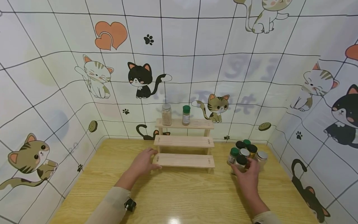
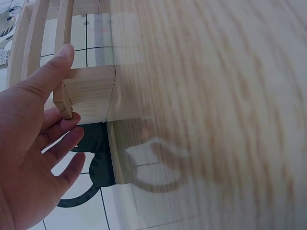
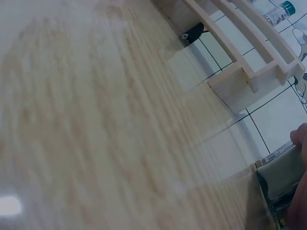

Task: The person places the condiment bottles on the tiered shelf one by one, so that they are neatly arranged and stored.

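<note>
A three-tier wooden step rack (image 1: 183, 160) stands on the table. At the left end of its lowest shelf, my left hand (image 1: 142, 162) grips the board; in the left wrist view the thumb lies over one side and the fingers bend round the other. To the right of the rack, my right hand (image 1: 249, 178) holds a spice jar with a black lid (image 1: 241, 160) between thumb and fingers, at the front of a cluster of jars. Only part of this jar (image 3: 280, 175) and of the hand shows at the right wrist view's edge.
On the top tier stand a clear jar with a pale lid (image 1: 166, 115) and a green-lidded spice jar (image 1: 186, 115). Several other jars crowd beside the right hand, among them a green-lidded one (image 1: 233, 155) and a pale-lidded one (image 1: 262, 159). Cat-print walls (image 1: 179, 68) enclose the table (image 1: 179, 193).
</note>
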A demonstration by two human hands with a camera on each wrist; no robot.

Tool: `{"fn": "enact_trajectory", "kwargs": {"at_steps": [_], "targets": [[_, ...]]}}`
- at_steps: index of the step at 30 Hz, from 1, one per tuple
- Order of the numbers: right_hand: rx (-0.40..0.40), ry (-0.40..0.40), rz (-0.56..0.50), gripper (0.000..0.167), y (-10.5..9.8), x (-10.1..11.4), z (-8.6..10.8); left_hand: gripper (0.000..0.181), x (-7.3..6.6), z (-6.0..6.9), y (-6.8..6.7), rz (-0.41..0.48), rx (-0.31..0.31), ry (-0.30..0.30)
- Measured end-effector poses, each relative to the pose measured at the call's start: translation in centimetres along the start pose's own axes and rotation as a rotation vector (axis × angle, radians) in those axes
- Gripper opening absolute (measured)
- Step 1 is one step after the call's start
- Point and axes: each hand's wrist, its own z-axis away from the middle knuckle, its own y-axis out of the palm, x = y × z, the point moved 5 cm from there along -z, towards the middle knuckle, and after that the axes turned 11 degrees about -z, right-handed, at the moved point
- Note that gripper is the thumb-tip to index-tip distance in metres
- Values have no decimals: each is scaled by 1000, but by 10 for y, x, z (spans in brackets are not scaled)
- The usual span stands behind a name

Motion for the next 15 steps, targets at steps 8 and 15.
{"fn": "enact_trajectory", "kwargs": {"at_steps": [8, 15], "targets": [[1, 14, 23, 66, 3, -2, 3, 80, -1, 0, -2, 11, -2, 4], [1, 17, -34, 62, 1, 3, 4, 79, 0, 0, 0, 2, -4, 4]]}}
